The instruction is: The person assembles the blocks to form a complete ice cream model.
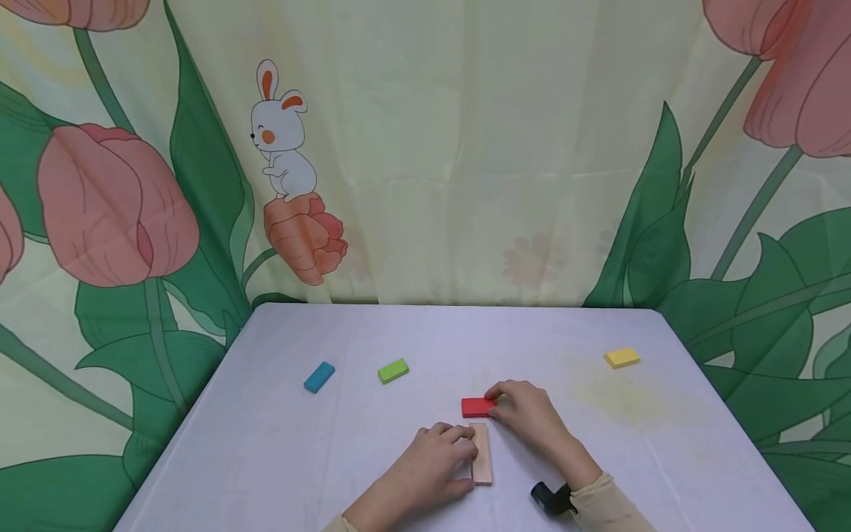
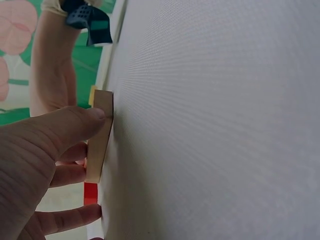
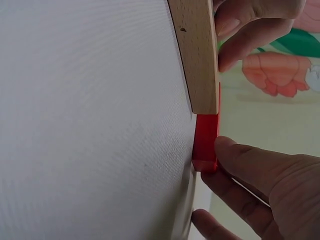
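Note:
A plain wooden block (image 1: 482,457) lies lengthwise on the white table, pointing away from me. My left hand (image 1: 435,462) holds it along its left side, with the thumb (image 2: 82,120) on it near one end and fingers farther along. Just beyond its far end lies a red block (image 1: 475,408), set crosswise. My right hand (image 1: 528,417) pinches the red block by its right end between thumb and fingers. In the right wrist view, the red block (image 3: 206,140) shows past the end of the wooden block (image 3: 197,65).
On the white table (image 1: 266,451), a blue block (image 1: 320,377) and a green block (image 1: 394,371) lie at the back left. Farther right is a yellow block (image 1: 622,358). A curtain (image 1: 465,148) with printed tulips and a rabbit hangs behind the table's far edge.

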The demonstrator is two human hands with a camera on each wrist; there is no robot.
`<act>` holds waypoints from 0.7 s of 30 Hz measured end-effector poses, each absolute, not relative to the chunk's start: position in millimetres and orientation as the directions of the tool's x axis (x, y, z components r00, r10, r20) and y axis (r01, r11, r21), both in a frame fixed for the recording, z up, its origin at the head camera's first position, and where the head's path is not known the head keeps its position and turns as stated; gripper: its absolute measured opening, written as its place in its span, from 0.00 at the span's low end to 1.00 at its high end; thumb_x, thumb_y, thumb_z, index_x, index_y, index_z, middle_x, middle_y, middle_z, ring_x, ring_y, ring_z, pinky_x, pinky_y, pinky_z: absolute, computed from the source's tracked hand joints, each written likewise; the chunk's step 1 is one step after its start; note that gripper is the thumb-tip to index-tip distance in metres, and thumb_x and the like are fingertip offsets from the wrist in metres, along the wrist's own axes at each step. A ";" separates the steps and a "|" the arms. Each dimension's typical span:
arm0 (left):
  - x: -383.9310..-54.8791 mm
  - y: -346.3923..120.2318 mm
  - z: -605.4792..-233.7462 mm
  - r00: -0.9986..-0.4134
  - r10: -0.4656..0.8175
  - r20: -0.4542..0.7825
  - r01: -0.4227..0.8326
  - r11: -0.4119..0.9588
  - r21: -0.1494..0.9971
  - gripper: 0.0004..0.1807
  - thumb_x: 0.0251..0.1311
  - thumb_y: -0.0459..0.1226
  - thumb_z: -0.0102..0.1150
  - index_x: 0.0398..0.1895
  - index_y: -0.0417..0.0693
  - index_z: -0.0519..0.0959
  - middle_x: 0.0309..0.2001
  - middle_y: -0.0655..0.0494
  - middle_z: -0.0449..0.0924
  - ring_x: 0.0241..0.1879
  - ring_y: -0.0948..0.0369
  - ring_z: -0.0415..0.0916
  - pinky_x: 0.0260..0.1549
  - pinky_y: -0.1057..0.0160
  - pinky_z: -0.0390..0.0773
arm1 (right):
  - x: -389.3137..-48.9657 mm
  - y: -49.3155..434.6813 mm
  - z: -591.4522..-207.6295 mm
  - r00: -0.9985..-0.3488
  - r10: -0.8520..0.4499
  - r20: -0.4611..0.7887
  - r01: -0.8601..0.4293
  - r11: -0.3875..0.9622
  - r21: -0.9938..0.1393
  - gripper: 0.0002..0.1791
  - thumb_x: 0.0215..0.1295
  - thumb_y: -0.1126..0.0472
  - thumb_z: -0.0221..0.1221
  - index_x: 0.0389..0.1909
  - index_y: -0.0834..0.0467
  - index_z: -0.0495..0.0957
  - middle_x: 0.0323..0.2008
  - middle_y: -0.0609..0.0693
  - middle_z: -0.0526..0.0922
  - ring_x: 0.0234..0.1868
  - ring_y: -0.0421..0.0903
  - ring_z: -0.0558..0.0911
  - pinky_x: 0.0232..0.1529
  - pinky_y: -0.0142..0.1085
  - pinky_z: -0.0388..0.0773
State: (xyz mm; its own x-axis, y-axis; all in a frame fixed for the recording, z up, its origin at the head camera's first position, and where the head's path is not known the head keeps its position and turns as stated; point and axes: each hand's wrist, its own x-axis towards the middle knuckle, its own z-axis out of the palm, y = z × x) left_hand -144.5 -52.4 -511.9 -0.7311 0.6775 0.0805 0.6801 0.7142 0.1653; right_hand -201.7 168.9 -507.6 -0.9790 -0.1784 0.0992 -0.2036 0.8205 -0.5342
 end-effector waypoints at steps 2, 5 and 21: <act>-144.9 -52.3 -512.6 -0.736 0.673 0.075 0.675 0.719 0.168 0.16 0.60 0.55 0.71 0.49 0.68 0.82 0.63 0.65 0.78 0.59 0.56 0.77 0.46 0.55 0.78 | -201.9 167.9 -507.5 -0.979 -0.183 0.086 -0.200 0.824 -0.530 0.12 0.58 0.61 0.74 0.42 0.46 0.87 0.42 0.41 0.88 0.53 0.50 0.84 0.58 0.56 0.77; -145.5 -52.3 -513.7 -0.740 0.669 0.068 0.670 0.723 0.170 0.16 0.60 0.55 0.71 0.49 0.68 0.82 0.63 0.66 0.78 0.59 0.56 0.77 0.46 0.55 0.78 | -201.6 166.7 -507.2 -0.978 -0.193 0.075 -0.203 0.827 -0.525 0.11 0.58 0.60 0.74 0.41 0.45 0.87 0.41 0.40 0.88 0.52 0.49 0.84 0.57 0.56 0.76; -144.6 -51.3 -512.0 -0.743 0.667 0.057 0.665 0.727 0.169 0.16 0.60 0.55 0.71 0.48 0.68 0.82 0.62 0.67 0.77 0.58 0.57 0.76 0.45 0.55 0.77 | -195.3 165.1 -505.5 -0.971 -0.220 0.092 -0.236 0.823 -0.517 0.11 0.56 0.61 0.75 0.39 0.46 0.88 0.39 0.39 0.88 0.49 0.47 0.85 0.58 0.56 0.73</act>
State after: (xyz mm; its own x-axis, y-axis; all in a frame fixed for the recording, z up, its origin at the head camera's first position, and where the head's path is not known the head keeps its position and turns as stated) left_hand -144.6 -51.3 -512.0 -0.7432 0.6667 0.0565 0.6653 0.7273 0.1688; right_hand -195.3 165.1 -505.5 -0.9711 -0.2201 0.0924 -0.2357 0.8231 -0.5167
